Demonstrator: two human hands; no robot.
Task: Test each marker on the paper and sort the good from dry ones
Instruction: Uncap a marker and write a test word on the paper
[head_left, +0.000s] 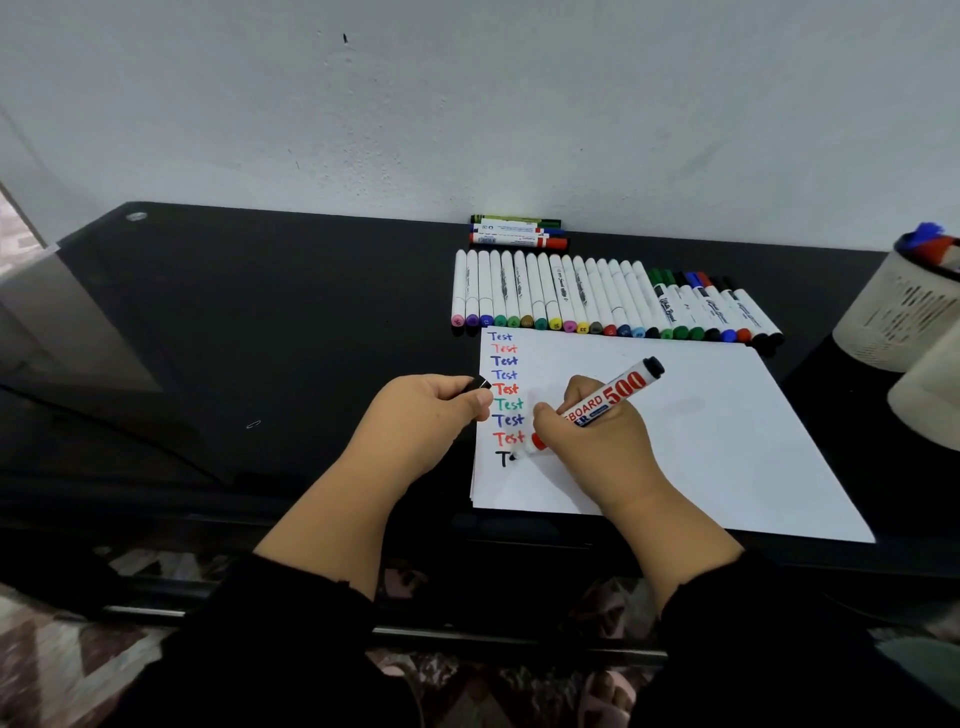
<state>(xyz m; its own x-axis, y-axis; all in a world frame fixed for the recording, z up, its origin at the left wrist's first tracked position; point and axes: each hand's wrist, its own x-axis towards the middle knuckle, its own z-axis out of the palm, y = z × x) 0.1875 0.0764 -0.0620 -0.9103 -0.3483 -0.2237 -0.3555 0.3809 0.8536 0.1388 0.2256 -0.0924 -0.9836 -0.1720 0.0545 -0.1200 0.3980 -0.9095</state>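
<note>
My right hand (592, 441) grips a white whiteboard marker (608, 400) with red "500" lettering and a black end. Its tip touches the white paper (701, 447), where a black "T" begins a new line. Above it the paper carries several "Test" words in blue, red and green. My left hand (426, 410) pinches the marker's black cap (479, 385) just left of the paper. A long row of capped markers (597, 301) lies behind the paper. A small pile of markers (517, 232) lies against the wall.
A white cup (893, 312) holding more pens stands at the right on the black desk (260, 312). A second white object (930, 400) sits in front of the cup. A cable (130, 431) crosses the desk's left part. A small clip (253, 424) lies left of my hand.
</note>
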